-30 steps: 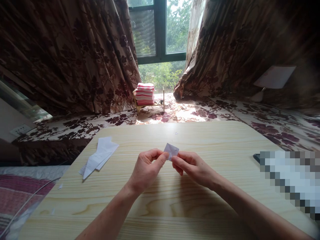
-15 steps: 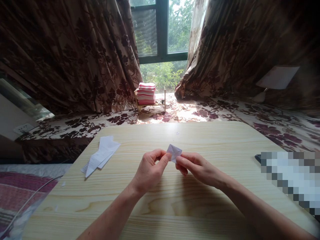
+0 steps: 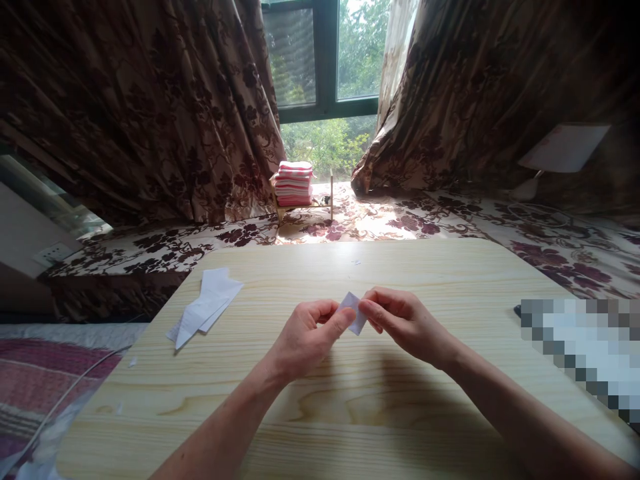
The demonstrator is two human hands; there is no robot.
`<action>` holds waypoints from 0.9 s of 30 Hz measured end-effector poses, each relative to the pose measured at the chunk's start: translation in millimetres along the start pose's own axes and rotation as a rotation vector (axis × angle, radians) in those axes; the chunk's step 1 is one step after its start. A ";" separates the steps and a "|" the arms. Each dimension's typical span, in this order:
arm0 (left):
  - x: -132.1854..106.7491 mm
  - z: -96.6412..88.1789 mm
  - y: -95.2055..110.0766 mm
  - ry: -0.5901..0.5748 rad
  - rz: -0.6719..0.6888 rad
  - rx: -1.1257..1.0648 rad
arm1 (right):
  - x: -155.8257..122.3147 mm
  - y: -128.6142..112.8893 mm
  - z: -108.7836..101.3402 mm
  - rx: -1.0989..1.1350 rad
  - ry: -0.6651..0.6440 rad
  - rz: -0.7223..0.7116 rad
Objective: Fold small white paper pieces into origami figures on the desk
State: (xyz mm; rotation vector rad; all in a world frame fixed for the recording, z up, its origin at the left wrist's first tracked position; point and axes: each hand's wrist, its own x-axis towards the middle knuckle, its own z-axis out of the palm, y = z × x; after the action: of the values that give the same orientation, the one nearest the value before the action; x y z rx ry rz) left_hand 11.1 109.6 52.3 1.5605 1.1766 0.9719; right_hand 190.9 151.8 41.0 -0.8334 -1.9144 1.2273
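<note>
A small folded piece of white paper (image 3: 357,322) is held above the wooden table, its upper corner pointing away from me. My left hand (image 3: 313,331) pinches it from the left, thumb lying across its face. From the right, my right hand (image 3: 400,320) grips its edge between thumb and index finger, the other fingers curled beneath. The fingertips hide part of both sides of the paper. Further left on the table lie several overlapping white paper pieces (image 3: 205,307) with pointed corners.
The pale wooden table (image 3: 310,407) has tiny paper scraps (image 3: 355,262) near its far edge and others at the left. A pixelated area (image 3: 585,353) covers something at the right edge. Beyond stand a small rack with folded pink-and-white cloths (image 3: 294,183) and a lamp (image 3: 565,148).
The folded paper has turned and shifted slightly right. My left thumb now reaches further across it, and my right hand has moved up to its right edge.
</note>
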 end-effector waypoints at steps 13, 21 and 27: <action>-0.6 -2.5 -2.7 -0.038 0.011 0.002 | -0.7 -1.8 -0.1 -0.031 -0.061 0.014; -1.1 -3.1 -1.3 0.009 0.053 -0.023 | -2.5 -0.2 -0.3 -0.026 -0.100 0.015; -0.7 -6.3 -0.8 0.004 -0.023 -0.003 | -1.4 0.9 -2.8 -0.065 -0.023 -0.006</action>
State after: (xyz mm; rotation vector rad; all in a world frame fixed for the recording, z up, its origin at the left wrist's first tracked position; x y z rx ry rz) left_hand 4.8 110.3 53.1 1.5399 1.1925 0.9627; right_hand 194.1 152.3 40.6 -0.8500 -1.9830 1.1812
